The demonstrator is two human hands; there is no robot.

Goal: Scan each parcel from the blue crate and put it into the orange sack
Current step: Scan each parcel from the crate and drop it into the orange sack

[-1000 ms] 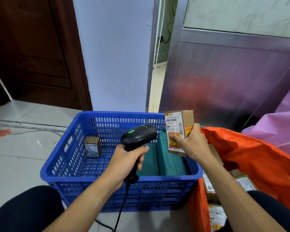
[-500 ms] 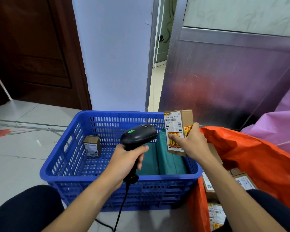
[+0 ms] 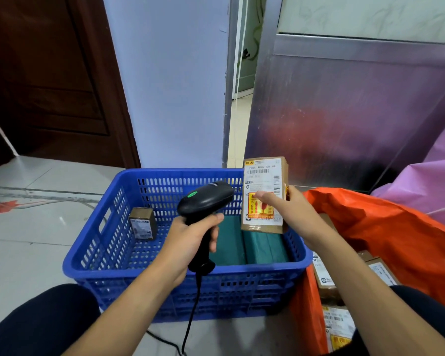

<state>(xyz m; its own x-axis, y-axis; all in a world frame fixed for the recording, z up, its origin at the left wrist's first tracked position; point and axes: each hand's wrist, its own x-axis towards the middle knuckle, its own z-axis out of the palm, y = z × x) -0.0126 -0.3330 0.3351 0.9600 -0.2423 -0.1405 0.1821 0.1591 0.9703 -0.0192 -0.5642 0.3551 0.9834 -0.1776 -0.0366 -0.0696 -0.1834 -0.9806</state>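
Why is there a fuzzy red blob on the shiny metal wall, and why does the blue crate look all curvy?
Head view: the metal panel works like a dull mirror, so the orange sack shows on it as a soft red glow. Head view again: the wide-angle lens bows the blue crate rim. The label on the parcel is sharp, not blurred.

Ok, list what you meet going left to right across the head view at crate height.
Small brown box in the blue crate → black barcode scanner in the left hand → labelled parcel in the right hand → orange sack.
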